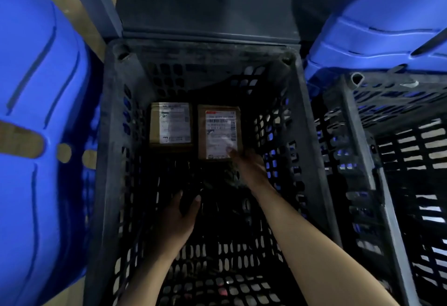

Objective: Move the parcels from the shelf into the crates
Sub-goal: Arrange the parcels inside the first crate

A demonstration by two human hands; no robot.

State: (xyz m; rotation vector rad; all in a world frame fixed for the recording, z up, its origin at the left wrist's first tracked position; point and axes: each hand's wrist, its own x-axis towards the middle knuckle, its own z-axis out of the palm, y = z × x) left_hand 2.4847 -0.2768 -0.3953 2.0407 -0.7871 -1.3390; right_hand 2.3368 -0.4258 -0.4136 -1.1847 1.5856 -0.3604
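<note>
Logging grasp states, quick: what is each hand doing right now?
Left hand: too dark to tell.
Right hand: open, fingertips touching the right-side brown cardboard parcel with the white label.

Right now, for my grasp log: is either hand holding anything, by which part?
Right hand touches the right parcel at its near right corner; blur hides any grip. Left hand: too dark to tell.

Both forearms reach forward — the right hand (246, 164), blurred, fingers extended, lies ahead of the left hand (180, 216), thumb parted.
</note>
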